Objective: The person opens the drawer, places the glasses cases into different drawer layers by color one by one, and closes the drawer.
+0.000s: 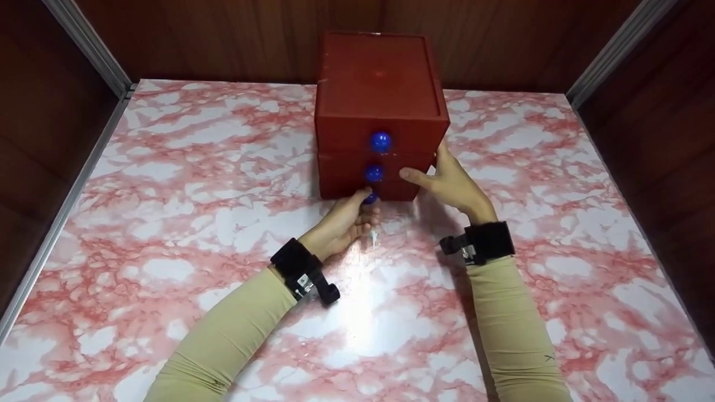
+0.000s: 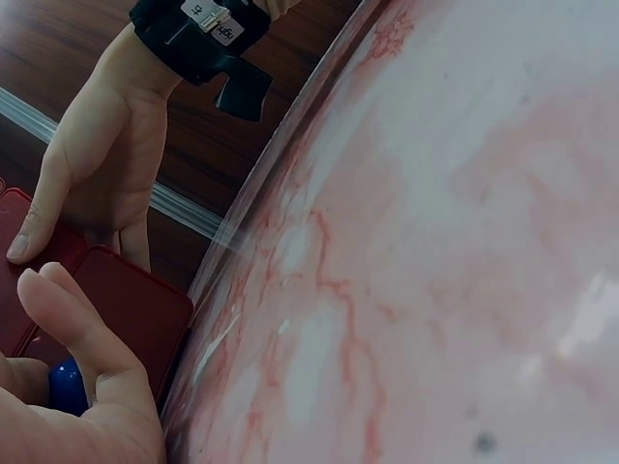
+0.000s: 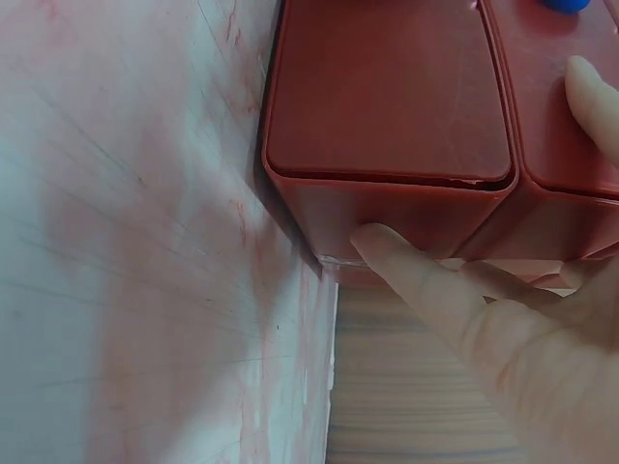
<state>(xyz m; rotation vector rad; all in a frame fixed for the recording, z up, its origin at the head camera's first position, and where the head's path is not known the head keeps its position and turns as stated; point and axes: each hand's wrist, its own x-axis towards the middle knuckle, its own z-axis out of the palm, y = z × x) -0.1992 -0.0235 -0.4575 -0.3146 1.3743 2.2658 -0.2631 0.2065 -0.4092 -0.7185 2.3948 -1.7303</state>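
Note:
A dark red drawer box (image 1: 380, 78) stands at the back of the table, with three round blue knobs down its front, and its drawers look closed. The upper knob (image 1: 381, 141) and the middle knob (image 1: 373, 173) are untouched. My left hand (image 1: 343, 223) pinches the bottom blue knob (image 1: 370, 198) between thumb and fingers; part of that knob (image 2: 68, 387) shows in the left wrist view. At the box's right front corner is my right hand (image 1: 455, 181), its thumb on the front face. In the right wrist view its nearly straight fingers (image 3: 392, 253) touch the side wall.
The table top (image 1: 195, 234) has a red and white marbled pattern. Dark wood panels (image 1: 223, 42) rise behind it and at both sides, with metal strips (image 1: 95, 50) at the corners. Black wrist cameras (image 1: 489, 241) are strapped over both sleeves.

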